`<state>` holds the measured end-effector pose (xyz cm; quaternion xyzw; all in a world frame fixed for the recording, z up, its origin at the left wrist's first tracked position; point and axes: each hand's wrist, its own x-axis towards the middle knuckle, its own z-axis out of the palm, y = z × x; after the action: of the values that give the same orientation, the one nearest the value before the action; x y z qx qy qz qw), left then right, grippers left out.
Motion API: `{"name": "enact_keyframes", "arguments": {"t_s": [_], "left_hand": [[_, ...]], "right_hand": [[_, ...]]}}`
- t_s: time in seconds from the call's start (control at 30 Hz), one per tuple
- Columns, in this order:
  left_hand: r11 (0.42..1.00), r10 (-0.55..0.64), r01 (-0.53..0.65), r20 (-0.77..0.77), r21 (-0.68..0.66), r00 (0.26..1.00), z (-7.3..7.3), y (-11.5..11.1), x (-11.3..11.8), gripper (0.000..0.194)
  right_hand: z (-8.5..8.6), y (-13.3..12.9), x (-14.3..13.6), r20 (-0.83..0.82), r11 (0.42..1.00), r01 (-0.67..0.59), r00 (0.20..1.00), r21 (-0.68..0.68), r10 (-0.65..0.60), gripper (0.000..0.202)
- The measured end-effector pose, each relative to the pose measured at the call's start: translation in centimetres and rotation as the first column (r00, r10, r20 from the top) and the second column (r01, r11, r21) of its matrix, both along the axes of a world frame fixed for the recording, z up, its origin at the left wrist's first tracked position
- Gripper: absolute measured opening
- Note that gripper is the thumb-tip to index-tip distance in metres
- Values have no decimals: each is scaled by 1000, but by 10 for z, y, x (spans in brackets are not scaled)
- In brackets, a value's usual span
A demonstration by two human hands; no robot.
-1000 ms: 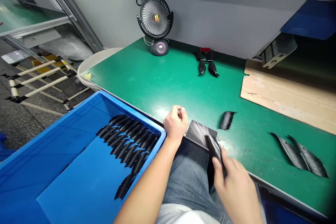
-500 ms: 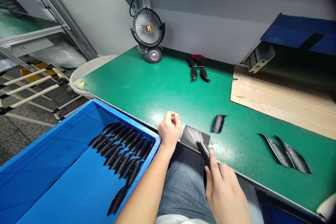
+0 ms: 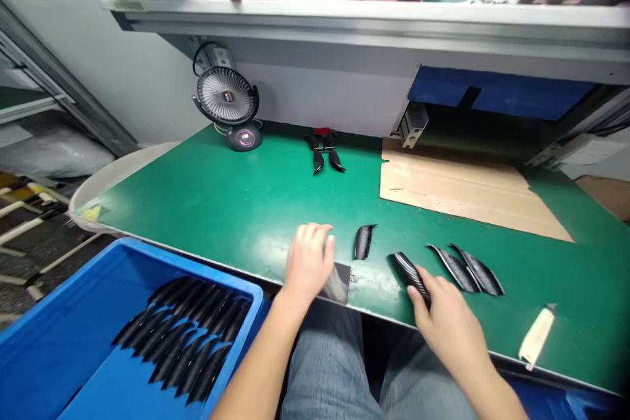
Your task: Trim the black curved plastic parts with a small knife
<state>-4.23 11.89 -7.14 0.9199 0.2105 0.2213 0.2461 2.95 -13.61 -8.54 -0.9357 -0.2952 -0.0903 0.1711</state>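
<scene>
In my right hand (image 3: 450, 315) is a black curved shell piece (image 3: 409, 274) with glossy stripes, gripped between thumb and fingers just above the green table. My left hand (image 3: 309, 262), slightly blurred, has its thumb apart from the fingers and shows nothing in its grasp. It is over the left part of a dark rectangular abrasive-looking pad (image 3: 342, 282) with pale dust streaks at the table's front edge. Another black curved piece (image 3: 364, 241) lies just behind the pad. Two longer curved black pieces (image 3: 465, 270) rest beyond my right hand.
A blue bin (image 3: 256, 298) with rows of black pieces (image 3: 182, 328) stands at the left. On the table are a cream-handled knife (image 3: 537, 336), a cardboard sheet (image 3: 453, 193), a small fan (image 3: 228, 98) and a black assembly (image 3: 325, 149). A loaded shelf (image 3: 344, 25) spans overhead.
My right hand has carried the shell piece off the pad toward the right. The fingers of my left hand have loosened over the pad. The view has tilted up and turned right.
</scene>
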Motion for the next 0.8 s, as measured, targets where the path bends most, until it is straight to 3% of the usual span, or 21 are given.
{"name": "enact_keyframes", "arguments": {"t_s": [0.07, 0.17, 0.33, 0.4, 0.47, 0.6, 0.7, 0.8], "left_hand": [[988, -150, 151, -30, 32, 988, 8, -18, 20, 36], [957, -279, 285, -87, 60, 956, 9, -40, 45, 36], [903, -406, 421, -145, 92, 902, 3, -60, 56, 31], [890, -427, 443, -149, 104, 892, 4, -65, 53, 29], [900, -399, 416, -143, 129, 906, 6, -68, 50, 29], [921, -250, 294, -190, 257, 950, 13, -77, 52, 32], [866, -201, 323, -327, 381, 923, 18, -85, 59, 35], [828, -155, 354, -430, 434, 890, 14, -86, 72, 37]], "right_hand": [[-11, 1, 22, -24, 997, -75, 997, 1, 75, 30], [-17, 15, 38, -22, 984, -177, 984, 11, 178, 26], [-11, 28, 43, -19, 969, -247, 969, 8, 247, 43], [-9, 17, 49, -13, 983, -184, 983, 19, 184, 47], [-8, -3, 60, -7, 999, -18, 1000, 38, 19, 37], [-4, -38, 90, -49, 940, 340, 940, 22, -339, 22], [10, -45, 97, -109, 926, 378, 920, 2, -376, 12], [34, -61, 97, -100, 926, 373, 925, 64, -366, 11]]}}
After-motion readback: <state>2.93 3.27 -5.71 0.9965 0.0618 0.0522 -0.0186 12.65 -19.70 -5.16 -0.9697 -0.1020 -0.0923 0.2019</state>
